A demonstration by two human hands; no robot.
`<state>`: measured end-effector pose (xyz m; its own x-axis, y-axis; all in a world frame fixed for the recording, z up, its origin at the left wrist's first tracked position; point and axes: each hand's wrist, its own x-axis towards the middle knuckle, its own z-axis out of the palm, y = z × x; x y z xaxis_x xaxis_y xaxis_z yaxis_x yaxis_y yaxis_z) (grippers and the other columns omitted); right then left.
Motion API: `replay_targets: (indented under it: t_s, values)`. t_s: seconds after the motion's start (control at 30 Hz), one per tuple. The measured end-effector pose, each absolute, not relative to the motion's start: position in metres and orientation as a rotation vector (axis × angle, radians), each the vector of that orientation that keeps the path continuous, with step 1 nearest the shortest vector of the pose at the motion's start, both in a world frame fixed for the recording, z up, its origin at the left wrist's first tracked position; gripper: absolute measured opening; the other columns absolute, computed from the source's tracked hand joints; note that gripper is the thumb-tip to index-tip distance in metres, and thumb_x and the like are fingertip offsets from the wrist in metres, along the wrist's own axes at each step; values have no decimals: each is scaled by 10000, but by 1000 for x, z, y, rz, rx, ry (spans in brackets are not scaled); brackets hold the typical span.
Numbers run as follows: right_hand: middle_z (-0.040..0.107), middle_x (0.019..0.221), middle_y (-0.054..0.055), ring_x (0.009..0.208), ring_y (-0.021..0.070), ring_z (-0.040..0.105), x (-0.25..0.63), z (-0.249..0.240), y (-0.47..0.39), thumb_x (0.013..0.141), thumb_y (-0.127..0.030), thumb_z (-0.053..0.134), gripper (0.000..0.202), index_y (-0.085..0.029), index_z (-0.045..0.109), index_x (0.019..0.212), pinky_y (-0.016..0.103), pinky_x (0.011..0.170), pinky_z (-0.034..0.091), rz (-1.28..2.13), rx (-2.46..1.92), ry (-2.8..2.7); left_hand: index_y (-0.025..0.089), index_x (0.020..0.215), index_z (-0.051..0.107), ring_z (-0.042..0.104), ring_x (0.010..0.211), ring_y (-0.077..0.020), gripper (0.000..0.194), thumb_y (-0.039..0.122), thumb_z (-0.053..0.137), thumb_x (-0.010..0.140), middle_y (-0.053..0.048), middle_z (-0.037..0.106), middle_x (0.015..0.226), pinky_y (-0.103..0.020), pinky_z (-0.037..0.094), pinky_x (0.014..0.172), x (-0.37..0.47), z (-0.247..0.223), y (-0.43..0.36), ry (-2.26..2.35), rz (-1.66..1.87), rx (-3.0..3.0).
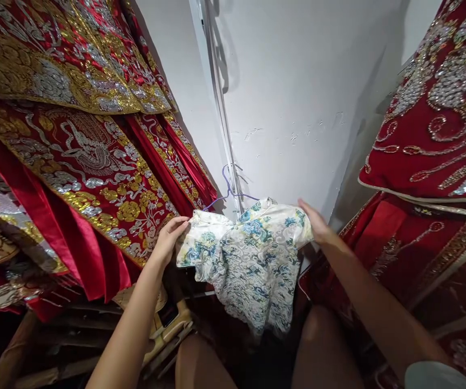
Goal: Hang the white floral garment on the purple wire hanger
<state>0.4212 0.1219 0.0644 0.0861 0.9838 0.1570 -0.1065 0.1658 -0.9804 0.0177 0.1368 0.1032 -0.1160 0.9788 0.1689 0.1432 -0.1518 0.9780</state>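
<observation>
Seated w/ bare knees at frame bottom, a person handles a short-sleeved floral shirt at center, white w/ blue & yellow print, hanging upright above & btwn the knees. The shirt looks lightweight & soft, prob. thin; its textured body likely creases & swings easily but doesn't look slippery. Best hold: shoulder seams or upper sleeves, 1 hand per side, w/o tugging at the neckline.

Hands are apart. L hand pinches the shirt's edge at the near shoulder, thumb & fingers together, forearm angled up from bottom L. R hand is at the opp. sleeve, index finger out along the top edge; other fingers are hidden, so its grip can't be told. R forearm slants in from bottom R, w/ a pale cuff.

A purple hanger rises from the neckline beside a white pole; whether it hooks on is unclear. Lower L, a bamboo chair. Red clothes w/ gold & silver embroidery hang L; beaded red clothes hang R. Behind: a scuffed white wall.
</observation>
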Motion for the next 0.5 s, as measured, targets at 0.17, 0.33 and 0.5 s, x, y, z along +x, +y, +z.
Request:
replay_targets:
  t_s: [0.17, 0.33, 0.5]
  values:
    - [742, 820, 69, 774, 250, 719, 435, 94, 124, 607, -424, 861, 426, -163, 707, 907, 335, 711, 559, 1291, -903, -1180, 165, 996, 717, 630, 968, -249, 425, 525, 705, 769, -103, 706, 1078, -301, 489, 794, 35, 118, 136, 1346, 1329, 1859]
    - [729, 853, 82, 849, 288, 711, 406, 128, 121, 714, -576, 704, 442, -187, 688, 924, 398, 738, 579, 1179, -829, -1092, 171, 839, 668, 574, 768, -177, 399, 533, 516, 911, -29, 658, 819, -250, 423, 692, 60, 137, 145, 1353, 1302, 2123]
    - [694, 1183, 131, 1108, 352, 655, 370, 146, 72, 779, -829, 468, 771, -204, 712, 1158, 477, 869, 569, 1527, -488, -1823, 197, 577, 465, 377, 534, -129, 507, 597, 544, 878, 24, 408, 529, -264, 272, 513, 64, 120, 149, 1579, 1541, 1941]
